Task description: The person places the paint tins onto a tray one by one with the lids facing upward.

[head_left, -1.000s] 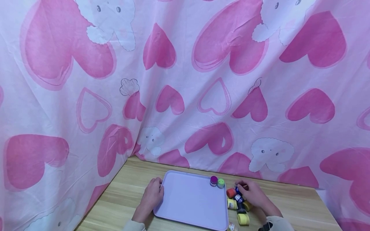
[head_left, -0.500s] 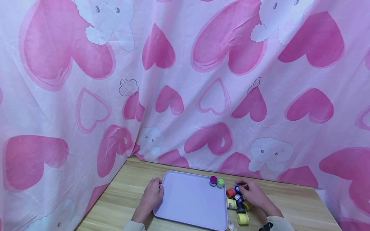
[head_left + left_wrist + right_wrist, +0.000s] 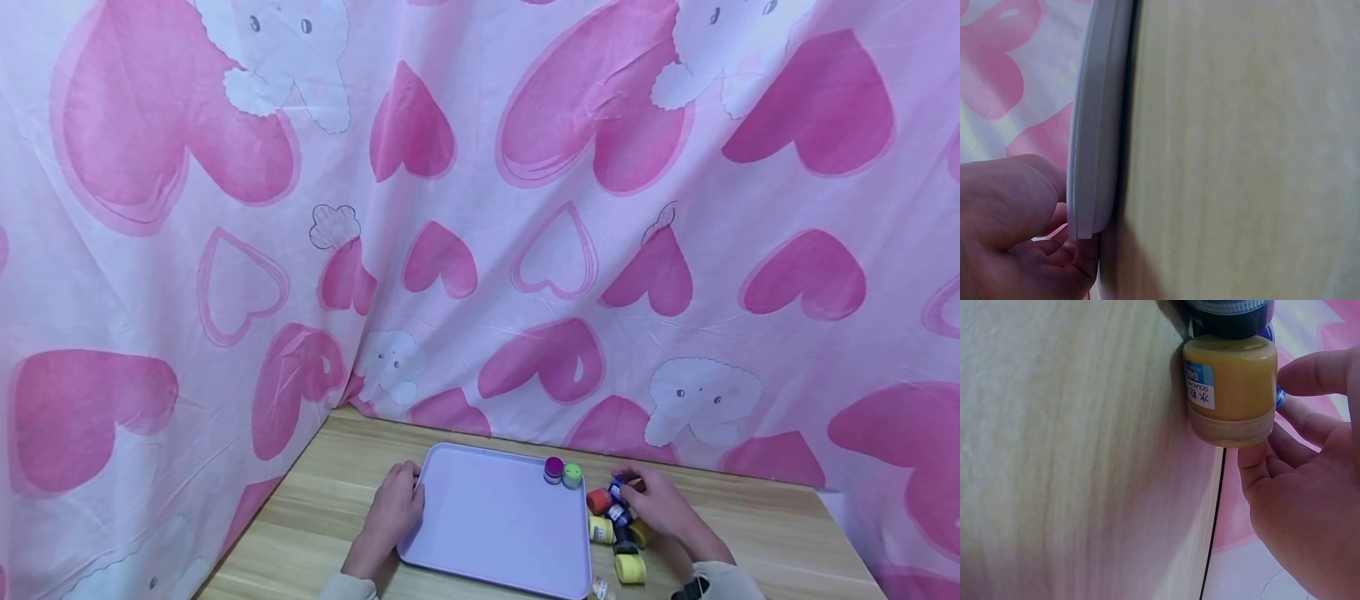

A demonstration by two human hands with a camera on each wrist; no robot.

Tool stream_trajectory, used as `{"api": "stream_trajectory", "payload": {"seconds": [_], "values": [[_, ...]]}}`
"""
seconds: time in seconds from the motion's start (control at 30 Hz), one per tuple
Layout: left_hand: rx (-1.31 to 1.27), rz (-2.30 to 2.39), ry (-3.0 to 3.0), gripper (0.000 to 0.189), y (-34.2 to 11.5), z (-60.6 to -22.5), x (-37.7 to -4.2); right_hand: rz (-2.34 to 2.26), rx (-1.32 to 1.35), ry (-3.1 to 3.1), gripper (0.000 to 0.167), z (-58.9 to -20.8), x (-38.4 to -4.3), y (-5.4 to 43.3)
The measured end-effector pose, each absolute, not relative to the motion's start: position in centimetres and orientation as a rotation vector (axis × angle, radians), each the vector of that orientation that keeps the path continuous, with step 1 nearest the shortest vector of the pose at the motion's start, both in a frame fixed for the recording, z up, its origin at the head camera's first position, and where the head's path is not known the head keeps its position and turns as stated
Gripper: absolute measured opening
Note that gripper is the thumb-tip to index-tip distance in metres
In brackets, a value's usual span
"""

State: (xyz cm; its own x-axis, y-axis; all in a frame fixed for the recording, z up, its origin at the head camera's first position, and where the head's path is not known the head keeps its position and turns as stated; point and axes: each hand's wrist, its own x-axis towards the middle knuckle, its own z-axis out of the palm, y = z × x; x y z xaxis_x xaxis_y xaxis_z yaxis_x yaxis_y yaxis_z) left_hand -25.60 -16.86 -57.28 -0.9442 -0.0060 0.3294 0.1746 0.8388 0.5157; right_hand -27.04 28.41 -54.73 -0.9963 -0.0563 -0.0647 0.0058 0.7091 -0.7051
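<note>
My left hand [image 3: 397, 504] holds the left edge of a lilac tray [image 3: 495, 525]; in the left wrist view its thumb and curled fingers are at the tray's rim [image 3: 1094, 125]. Beyond the tray's right side, my right hand [image 3: 660, 504] pinches a small blue paint jar [image 3: 617, 489] between thumb and fingers. That jar lies in a cluster with a red-orange jar [image 3: 599, 500], a dark blue jar [image 3: 618, 514] and a black jar [image 3: 625, 542]. An ochre gouache jar [image 3: 1232, 381] largely hides the blue one in the right wrist view.
A purple-lidded jar [image 3: 553, 469] and a green-lidded jar [image 3: 572, 476] stand in the tray's back right corner. Yellow jars [image 3: 631, 569] lie beside the tray's right edge on the wooden table [image 3: 757, 533]. A pink heart-patterned cloth [image 3: 442, 333] hangs behind and at the left.
</note>
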Motion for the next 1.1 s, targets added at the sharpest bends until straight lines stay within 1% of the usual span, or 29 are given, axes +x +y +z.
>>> {"api": "stream_trajectory", "payload": {"seconds": [0.47, 0.8, 1.1], "values": [[-0.125, -0.814, -2.700, 0.015, -16.8, -57.3, -25.6, -1.179, -0.091, 2.860, 0.034, -54.7, -27.0, 28.5], [-0.106, -0.837, -2.711, 0.015, -16.8, -57.4, -25.6, -1.223, -0.151, 2.865, 0.041, -54.1, -27.0, 28.3], [-0.095, -0.835, -2.721, 0.014, -16.8, -57.3, -25.6, -1.215, -0.099, 2.836, 0.049, -53.3, -27.0, 27.6]]}}
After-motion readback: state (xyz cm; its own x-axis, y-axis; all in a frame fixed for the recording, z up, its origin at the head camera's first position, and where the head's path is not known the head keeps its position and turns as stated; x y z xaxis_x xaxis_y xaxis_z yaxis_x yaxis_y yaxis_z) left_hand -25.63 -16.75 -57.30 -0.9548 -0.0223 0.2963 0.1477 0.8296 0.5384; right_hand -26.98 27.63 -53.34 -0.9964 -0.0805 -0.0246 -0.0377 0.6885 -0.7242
